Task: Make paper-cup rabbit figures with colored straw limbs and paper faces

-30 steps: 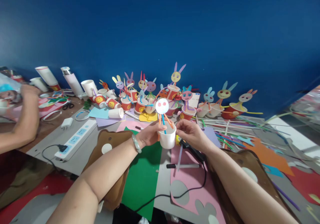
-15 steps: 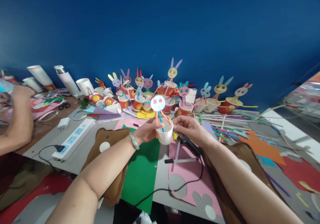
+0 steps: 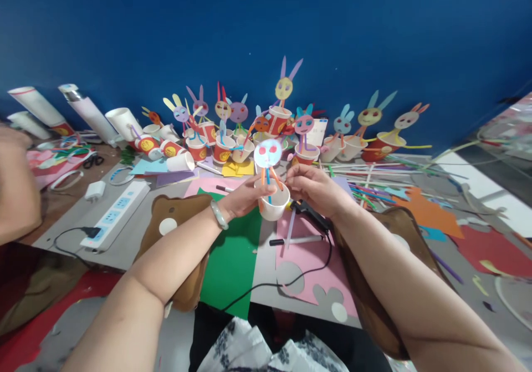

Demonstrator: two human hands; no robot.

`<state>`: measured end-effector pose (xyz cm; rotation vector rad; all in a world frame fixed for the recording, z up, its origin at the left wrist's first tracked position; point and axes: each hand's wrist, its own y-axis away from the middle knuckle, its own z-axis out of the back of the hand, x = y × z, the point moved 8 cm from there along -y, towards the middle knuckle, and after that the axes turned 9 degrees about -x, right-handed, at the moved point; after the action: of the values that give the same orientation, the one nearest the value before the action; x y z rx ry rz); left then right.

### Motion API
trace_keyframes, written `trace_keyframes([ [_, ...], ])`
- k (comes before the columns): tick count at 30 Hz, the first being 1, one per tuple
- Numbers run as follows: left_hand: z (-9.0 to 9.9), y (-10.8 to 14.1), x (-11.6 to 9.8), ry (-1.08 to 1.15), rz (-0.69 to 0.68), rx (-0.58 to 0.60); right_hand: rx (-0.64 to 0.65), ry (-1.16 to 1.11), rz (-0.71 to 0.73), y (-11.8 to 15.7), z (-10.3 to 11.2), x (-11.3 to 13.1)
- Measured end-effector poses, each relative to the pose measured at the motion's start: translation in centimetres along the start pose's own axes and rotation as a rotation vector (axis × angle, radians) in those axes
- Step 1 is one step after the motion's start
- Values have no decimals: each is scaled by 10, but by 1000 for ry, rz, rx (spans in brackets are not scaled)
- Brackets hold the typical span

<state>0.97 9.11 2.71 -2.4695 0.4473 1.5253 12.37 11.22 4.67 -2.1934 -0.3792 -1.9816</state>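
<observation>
A white paper cup (image 3: 274, 212) is held up over the table in my left hand (image 3: 246, 197), thumb at its rim and fingers closed on its left side. Out of the cup rises a figure with a pale round paper face (image 3: 268, 154) with red eyes, on orange and blue pipe cleaners (image 3: 269, 186). My right hand (image 3: 311, 186) is closed in a pinch at the cup's right rim; what lies between its fingertips is hidden. Below that hand a black glue gun (image 3: 311, 217) lies on pink paper (image 3: 307, 272).
Behind stand several rabbit figures in paper cups (image 3: 224, 149). Pipe cleaners (image 3: 369, 194) lie at the right. A power strip (image 3: 116, 214) and a co-worker's arm (image 3: 19, 189) are at the left. The glue gun's cord (image 3: 266, 285) crosses green paper (image 3: 233, 266).
My view has tilted down, so the table things sit higher in the picture. The cup leans so that more of its inside shows. Both hands stay at it. The co-worker's arm has shifted left.
</observation>
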Motion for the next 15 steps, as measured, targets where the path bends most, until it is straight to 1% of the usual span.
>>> trace_keyframes([
  [4, -3, 2, 1, 8, 13, 0, 21, 88, 32, 3, -4, 1],
  [8, -4, 3, 1, 16, 10, -23, 38, 103, -9, 8, -11, 2],
  [12, -4, 1, 5, 16, -3, -53, 2, 201, 8, 9, -10, 2],
  [15, -3, 0, 7, -6, -14, -66, -40, 271, 49, 5, -3, 2],
])
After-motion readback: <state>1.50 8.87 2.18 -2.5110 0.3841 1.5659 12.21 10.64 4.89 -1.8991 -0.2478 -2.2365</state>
